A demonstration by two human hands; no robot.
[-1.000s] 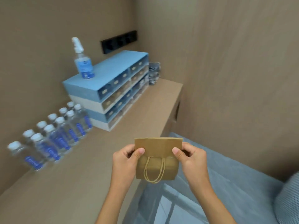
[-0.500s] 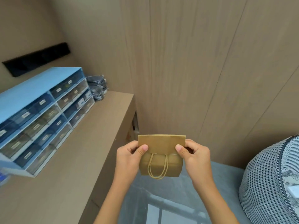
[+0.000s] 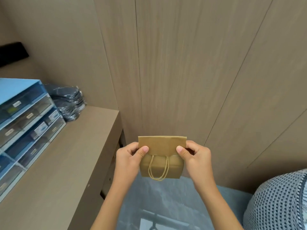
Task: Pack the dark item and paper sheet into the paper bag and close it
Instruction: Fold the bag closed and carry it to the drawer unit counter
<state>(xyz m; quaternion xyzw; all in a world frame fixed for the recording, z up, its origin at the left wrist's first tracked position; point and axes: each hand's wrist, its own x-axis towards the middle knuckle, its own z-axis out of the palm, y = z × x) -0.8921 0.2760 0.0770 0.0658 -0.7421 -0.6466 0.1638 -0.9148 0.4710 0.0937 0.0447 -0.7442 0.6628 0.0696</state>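
I hold a small brown paper bag [image 3: 162, 156] in the air in front of the wooden wall. Its top is folded over toward me as a flat flap, and its two string handles hang down over the front. My left hand [image 3: 130, 157] pinches the flap's left end between thumb and fingers. My right hand [image 3: 193, 157] pinches the right end the same way. The bag's inside is hidden, so no dark item or paper sheet shows in it. A stack of dark wrapped items [image 3: 69, 103] lies at the far end of the wooden counter [image 3: 69, 163].
A blue drawer organiser [image 3: 25, 120] stands on the counter at the left. A grey-blue surface [image 3: 166, 205] lies below my arms, with a patterned cushion [image 3: 279, 201] at the lower right. Wood-panel walls close off the back and right.
My view has swung to the right: the bottles and spray bottle have left the picture and the cushion has come in. Both hands keep the same pinch on the folded bag.
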